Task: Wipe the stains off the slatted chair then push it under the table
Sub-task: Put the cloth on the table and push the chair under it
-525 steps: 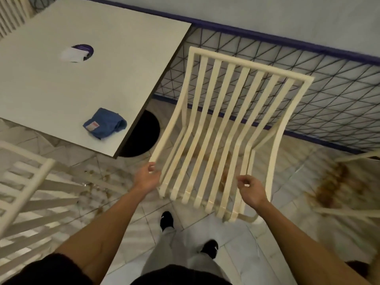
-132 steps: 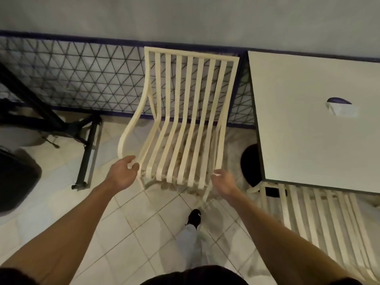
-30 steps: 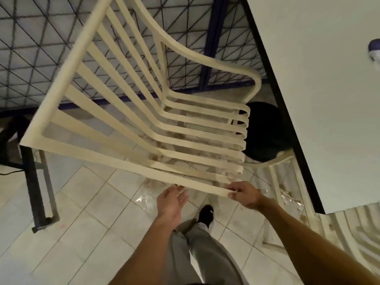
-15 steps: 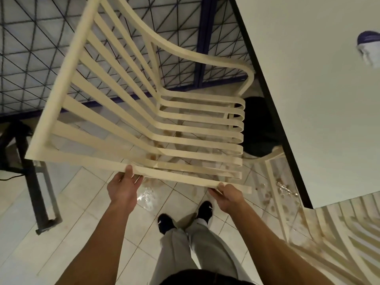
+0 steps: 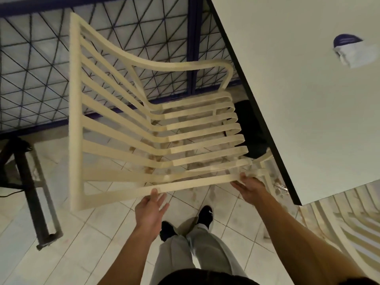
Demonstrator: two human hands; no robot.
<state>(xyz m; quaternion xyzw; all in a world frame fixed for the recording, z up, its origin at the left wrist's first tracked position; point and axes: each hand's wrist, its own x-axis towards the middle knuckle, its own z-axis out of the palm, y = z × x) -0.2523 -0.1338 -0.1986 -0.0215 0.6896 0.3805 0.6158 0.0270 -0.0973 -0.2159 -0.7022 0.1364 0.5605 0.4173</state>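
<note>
Both grips released; left hand (image 5: pixel 151 210), right hand (image 5: pixel 249 189) flat-fingered against near rail of slatted chair (image 5: pixel 205 150); push toward table (image 5: pixel 298 120) probably starting.

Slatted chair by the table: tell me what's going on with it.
A person stands over the cream slatted chair, side-on to it. The left hand lays straight fingers against the near side rail, and the right hand is at that rail's front end, close to the table. Neither hand holds a cloth. Brownish marks show along the seat slats, so the wiping looks unfinished. The seat's front faces the table edge but is not under it yet.
</note>
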